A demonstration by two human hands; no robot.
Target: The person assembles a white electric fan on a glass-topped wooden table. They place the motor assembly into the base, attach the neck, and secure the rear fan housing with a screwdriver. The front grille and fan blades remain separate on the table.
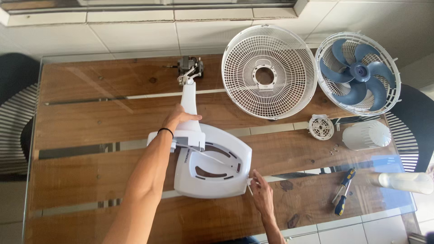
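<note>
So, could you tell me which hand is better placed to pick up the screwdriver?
The right hand, probably. It rests at the fan base's near right corner, on the same side as the screwdriver, with bare table between. The left hand is on the stand's neck, farther away.

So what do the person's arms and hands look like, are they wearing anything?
Both arms are bare, with no sleeves and no gloves in view. The left hand has a thin black band around its wrist, like a hair tie. The right hand has nothing on its wrist or fingers that shows from here.
</note>
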